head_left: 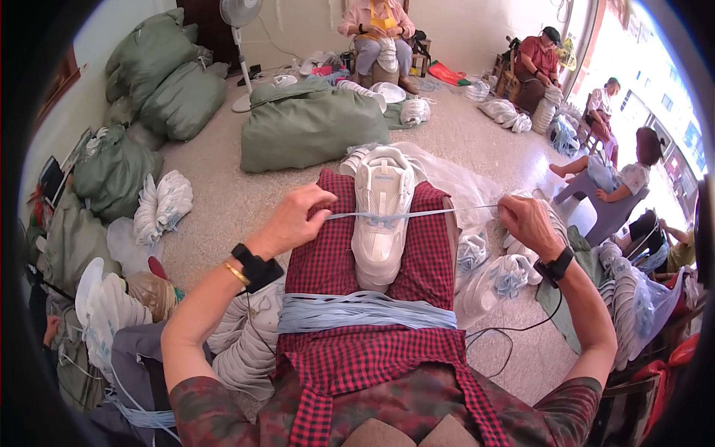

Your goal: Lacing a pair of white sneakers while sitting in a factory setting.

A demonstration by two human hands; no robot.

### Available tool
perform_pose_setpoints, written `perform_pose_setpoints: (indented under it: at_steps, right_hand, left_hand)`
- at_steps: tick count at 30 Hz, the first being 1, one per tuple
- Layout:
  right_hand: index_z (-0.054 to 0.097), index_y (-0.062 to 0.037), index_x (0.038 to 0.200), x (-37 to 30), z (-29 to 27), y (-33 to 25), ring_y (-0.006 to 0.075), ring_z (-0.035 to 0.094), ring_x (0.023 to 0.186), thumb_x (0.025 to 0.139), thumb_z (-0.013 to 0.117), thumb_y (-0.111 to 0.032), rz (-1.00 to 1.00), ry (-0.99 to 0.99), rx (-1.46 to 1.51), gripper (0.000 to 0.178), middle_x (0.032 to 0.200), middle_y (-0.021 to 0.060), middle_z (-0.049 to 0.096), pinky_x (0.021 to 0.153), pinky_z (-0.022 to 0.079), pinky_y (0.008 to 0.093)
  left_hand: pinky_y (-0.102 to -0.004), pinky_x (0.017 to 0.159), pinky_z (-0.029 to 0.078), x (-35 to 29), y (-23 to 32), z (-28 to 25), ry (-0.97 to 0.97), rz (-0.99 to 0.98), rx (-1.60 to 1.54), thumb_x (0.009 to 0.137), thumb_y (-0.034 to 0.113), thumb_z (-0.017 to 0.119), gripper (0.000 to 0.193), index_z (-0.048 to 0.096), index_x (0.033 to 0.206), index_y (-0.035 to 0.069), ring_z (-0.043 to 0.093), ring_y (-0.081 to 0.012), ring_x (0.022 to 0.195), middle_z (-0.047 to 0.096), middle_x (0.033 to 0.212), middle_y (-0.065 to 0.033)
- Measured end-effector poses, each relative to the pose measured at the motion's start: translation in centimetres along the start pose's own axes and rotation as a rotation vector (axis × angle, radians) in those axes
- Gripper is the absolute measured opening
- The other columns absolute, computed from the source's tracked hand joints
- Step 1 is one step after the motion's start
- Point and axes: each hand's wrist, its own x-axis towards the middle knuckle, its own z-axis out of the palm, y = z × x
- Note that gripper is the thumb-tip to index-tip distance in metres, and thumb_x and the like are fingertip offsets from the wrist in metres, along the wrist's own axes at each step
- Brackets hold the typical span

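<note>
A white sneaker upper (381, 246) stands between my knees on a red and black checked apron (320, 257), its toe toward me. A light blue shoelace (428, 215) runs across it, through the lowest part of the lacing area. My left hand (298, 216) pinches the lace's left end beside the shoe. Farther out on the other side, my right hand (530, 226) is closed on the right end, and the lace is drawn out nearly straight. Across my lap lies a thick bundle of light blue laces (365, 311).
White shoe uppers (495, 287) lie to my right, and stacked ones (242, 339) to my left. A stuffed green sack (313, 127) lies ahead; more sacks (167, 82) are piled at the far left by a fan (240, 15). Several people sit around the room, one on a grey chair (599, 197).
</note>
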Motion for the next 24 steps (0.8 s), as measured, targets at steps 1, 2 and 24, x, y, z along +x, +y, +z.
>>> perform_pose_setpoints:
  at_steps: [1,2,24]
  right_hand:
    - [0.06,-0.0002,0.086,0.0,0.0,-0.2,0.038,0.061,0.066,0.086,0.057,-0.008,-0.008,-0.002,-0.008,0.009,0.074,0.0193,0.062,0.061,0.047,0.0427]
    - [0.061,-0.0004,0.087,0.1,0.0,-0.3,0.0379,0.061,0.066,0.085,0.057,-0.009,0.0,-0.008,0.001,0.009,0.074,0.0192,0.062,0.061,0.047,0.0428]
    - [0.061,-0.002,0.102,-11.2,-13.4,14.8,0.0406,0.065,0.082,0.091,0.056,-0.011,0.339,0.283,-0.606,0.015,0.09,0.0216,0.066,0.071,0.051,0.0482]
  left_hand:
    - [-0.036,0.079,0.054,0.3,0.2,1.0,-0.019,-0.035,-0.123,0.082,0.001,0.066,0.024,0.067,0.106,-0.002,0.067,-0.0273,0.083,0.065,0.094,-0.0142]
    - [-0.0362,0.079,0.054,0.5,0.2,1.9,-0.011,-0.019,-0.157,0.081,-0.004,0.064,0.023,0.067,0.104,-0.003,0.067,-0.0259,0.084,0.066,0.093,-0.0147]
    - [-0.0412,0.077,0.051,-10.8,-8.2,-27.2,0.514,0.045,1.078,0.097,0.011,0.055,0.017,0.067,0.105,0.001,0.063,-0.0359,0.087,0.066,0.095,-0.018]
